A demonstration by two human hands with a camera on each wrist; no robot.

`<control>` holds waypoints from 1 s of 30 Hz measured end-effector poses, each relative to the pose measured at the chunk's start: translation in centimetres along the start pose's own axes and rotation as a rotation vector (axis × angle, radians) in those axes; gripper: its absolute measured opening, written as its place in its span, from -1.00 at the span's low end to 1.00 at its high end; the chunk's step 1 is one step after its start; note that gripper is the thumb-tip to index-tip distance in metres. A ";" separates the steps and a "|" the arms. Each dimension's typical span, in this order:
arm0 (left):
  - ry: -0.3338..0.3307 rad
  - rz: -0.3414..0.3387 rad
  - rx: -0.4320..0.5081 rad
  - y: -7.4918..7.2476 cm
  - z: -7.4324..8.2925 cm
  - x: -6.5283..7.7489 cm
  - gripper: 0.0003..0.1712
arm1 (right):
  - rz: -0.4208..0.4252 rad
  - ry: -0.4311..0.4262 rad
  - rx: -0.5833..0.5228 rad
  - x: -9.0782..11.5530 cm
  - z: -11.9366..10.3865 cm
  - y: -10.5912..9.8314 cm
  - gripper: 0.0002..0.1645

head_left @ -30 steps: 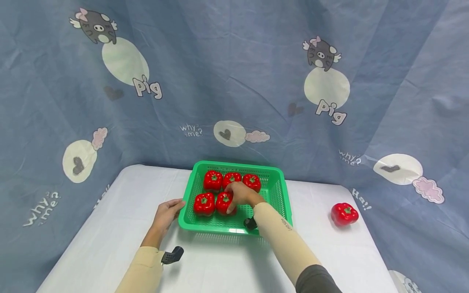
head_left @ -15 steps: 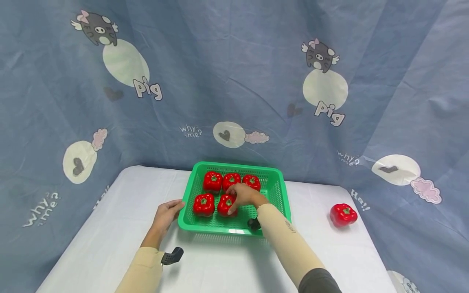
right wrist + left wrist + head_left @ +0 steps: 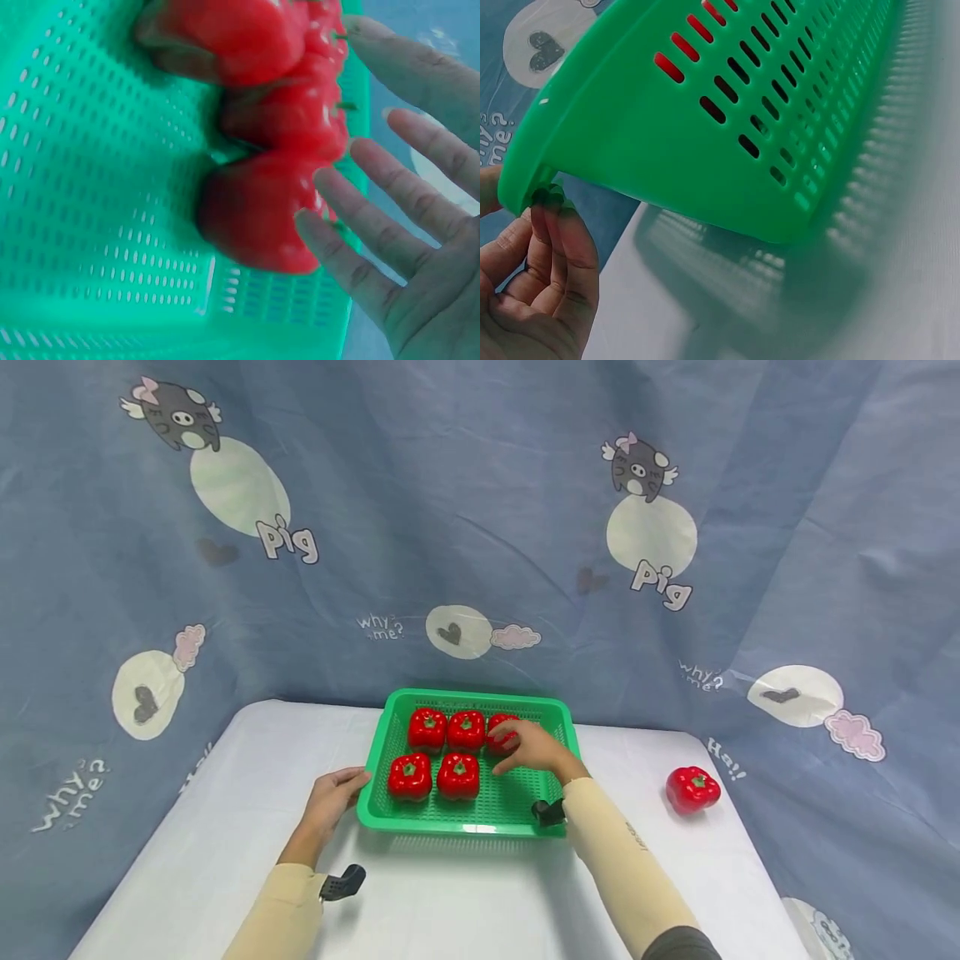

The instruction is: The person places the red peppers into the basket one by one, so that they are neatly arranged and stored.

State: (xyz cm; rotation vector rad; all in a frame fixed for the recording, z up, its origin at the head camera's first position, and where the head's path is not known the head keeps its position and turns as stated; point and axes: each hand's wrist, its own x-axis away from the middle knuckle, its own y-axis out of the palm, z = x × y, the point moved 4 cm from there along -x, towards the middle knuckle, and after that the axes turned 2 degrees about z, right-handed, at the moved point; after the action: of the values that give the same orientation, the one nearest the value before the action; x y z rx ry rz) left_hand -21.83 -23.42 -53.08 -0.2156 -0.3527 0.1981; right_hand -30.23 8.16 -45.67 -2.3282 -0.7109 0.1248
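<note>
A green plastic basket [image 3: 465, 828] with slotted walls holds several red bell peppers in two rows. My left hand [image 3: 330, 797] pinches its left rim; in the left wrist view, fingers curl beneath that rim. My right hand [image 3: 532, 750] hovers over the basket's right half, fingers spread and holding nothing. It partly covers the back-row right bell pepper [image 3: 498, 723]. In the front row sit a left bell pepper [image 3: 409, 778] and a middle bell pepper [image 3: 458, 777]. From the right wrist, the spread hand [image 3: 420, 240] appears beside the peppers.
One more red bell pepper [image 3: 693, 790] lies tilted on the white table [image 3: 637, 860], right of the basket. Behind the table hangs a blue printed cloth [image 3: 360, 510]. Black wrist cameras [image 3: 343, 883] stick out from both forearms.
The right hand has let go of the front-row middle pepper and moved right and up, its fingers spreading. That pepper shifted slightly right in the basket earlier. The left hand stays at the rim.
</note>
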 end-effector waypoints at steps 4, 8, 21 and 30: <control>0.000 -0.012 -0.009 -0.2 0.0 -0.2 -0.40 | 0.055 -0.024 -0.049 1.2 0.7 -1.4 -0.22; 0.009 -0.019 -0.014 -0.1 0.1 -0.4 -0.36 | 0.132 -0.027 -0.145 2.6 1.7 -3.2 -0.13; -0.002 -0.013 -0.016 -0.2 -0.1 -0.4 -0.37 | 0.434 0.030 -0.188 7.3 7.0 -7.8 -0.08; 0.004 -0.022 -0.013 -0.2 0.0 -0.4 -0.38 | 0.585 0.117 -0.181 11.3 12.1 -10.0 -0.11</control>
State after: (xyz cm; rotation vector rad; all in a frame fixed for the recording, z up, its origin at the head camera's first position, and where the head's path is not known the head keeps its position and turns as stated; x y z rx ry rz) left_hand -22.19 -23.70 -53.19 -0.2251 -0.3528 0.1732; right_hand -28.54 27.33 -47.22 -2.6289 0.0358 0.1875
